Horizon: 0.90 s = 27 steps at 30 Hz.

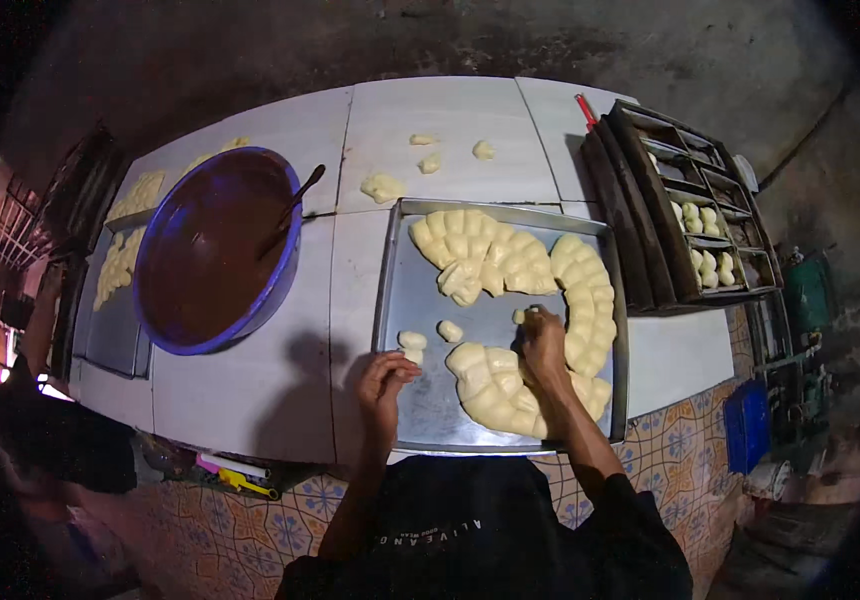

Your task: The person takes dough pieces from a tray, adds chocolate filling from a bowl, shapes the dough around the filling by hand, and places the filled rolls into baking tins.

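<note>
A large metal tray (418,406) holds pale dough divided into joined lumps. One curved dough strip (472,245) lies along its far side, another dough strip (588,300) runs down the right side, and a dough slab (490,388) sits near the front. My right hand (544,345) reaches over the tray with its fingers closed on a small dough piece (520,316). At the tray's left rim my left hand (384,384) has curled fingers. Its fingertips are beside two small dough pieces (412,346); whether they grip anything is hidden. A loose dough piece (450,330) lies between the hands.
A blue basin (295,262) of brown mixture, with a dark-handled utensil (305,190) in it, stands left. Behind it is another tray (110,335) with dough. Dough scraps (383,187) lie on the white tabletop (440,120). Dark compartmented pans (640,200) stand at right, some holding dough balls.
</note>
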Each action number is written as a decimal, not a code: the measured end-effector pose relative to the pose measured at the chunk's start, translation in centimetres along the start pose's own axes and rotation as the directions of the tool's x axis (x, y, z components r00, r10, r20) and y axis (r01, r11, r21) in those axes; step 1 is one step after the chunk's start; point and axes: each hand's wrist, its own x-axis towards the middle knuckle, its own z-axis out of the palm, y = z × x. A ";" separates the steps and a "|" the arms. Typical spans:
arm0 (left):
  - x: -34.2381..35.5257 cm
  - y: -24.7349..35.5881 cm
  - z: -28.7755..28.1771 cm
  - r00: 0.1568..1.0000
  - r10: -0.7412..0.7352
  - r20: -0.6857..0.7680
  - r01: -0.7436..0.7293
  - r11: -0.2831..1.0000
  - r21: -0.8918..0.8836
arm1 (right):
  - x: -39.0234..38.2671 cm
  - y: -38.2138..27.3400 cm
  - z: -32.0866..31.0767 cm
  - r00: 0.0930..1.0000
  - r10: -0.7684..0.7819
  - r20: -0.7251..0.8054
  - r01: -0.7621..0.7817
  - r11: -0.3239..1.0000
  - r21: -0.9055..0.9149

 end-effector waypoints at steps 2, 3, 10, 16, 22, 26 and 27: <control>-0.3 0.8 1.1 0.992 -0.070 0.109 0.077 0.995 -0.066 | 0.0 -2.9 0.3 0.994 0.069 0.080 -0.094 0.921 0.377; -0.2 1.5 2.0 0.992 -0.066 0.105 0.073 0.995 -0.063 | -0.1 -3.8 -0.1 0.991 -0.023 0.132 -0.037 0.898 0.438; 0.0 2.3 3.4 0.981 -0.154 0.116 0.181 0.945 -0.274 | -3.7 -13.6 -0.6 0.944 -0.267 0.194 0.085 0.764 0.640; -0.6 1.6 1.0 0.991 -0.130 -0.002 0.129 0.984 -0.120 | -2.2 -14.5 2.0 0.883 -0.428 0.190 0.132 0.618 0.775; 0.6 4.9 0.5 0.891 -0.268 0.367 0.450 0.397 -0.800 | -2.0 -15.0 4.6 0.798 -0.439 0.412 -0.117 0.558 0.822; 6.4 7.0 -6.0 0.895 0.173 0.412 0.394 0.131 -0.910 | -1.7 -11.2 7.6 0.661 -0.566 0.493 -0.264 0.439 0.859; 9.8 8.4 -8.8 0.966 0.056 0.253 0.180 0.556 -0.811 | -1.6 -11.3 7.1 0.690 -0.525 0.498 -0.307 0.411 0.858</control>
